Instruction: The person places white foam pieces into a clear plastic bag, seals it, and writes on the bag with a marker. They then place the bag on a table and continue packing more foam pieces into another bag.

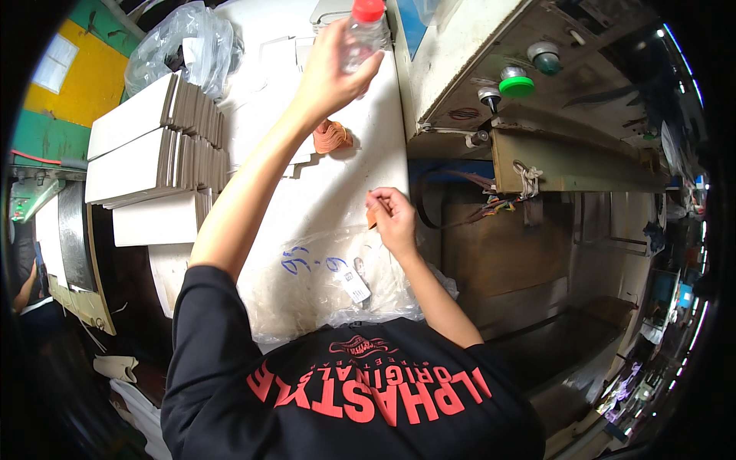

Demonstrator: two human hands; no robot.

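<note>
My left hand (337,73) reaches to the far end of the white table (376,138), its fingers closed round a clear plastic bottle (363,44) with a red cap. Below that wrist lies a fanned bundle of orange-brown strips or pieces (332,137), on or beside some pale cards. Nearer to me, my right hand (394,222) pinches a small orange piece (372,220) just above the table. Its exact kind is too small to tell.
Stacks of white-grey boards (146,157) stand at the left, with a clear plastic bag (184,47) behind them. Clear plastic sheeting (307,295) with blue marks covers the near end. A machine with a green button (517,86) borders the right side.
</note>
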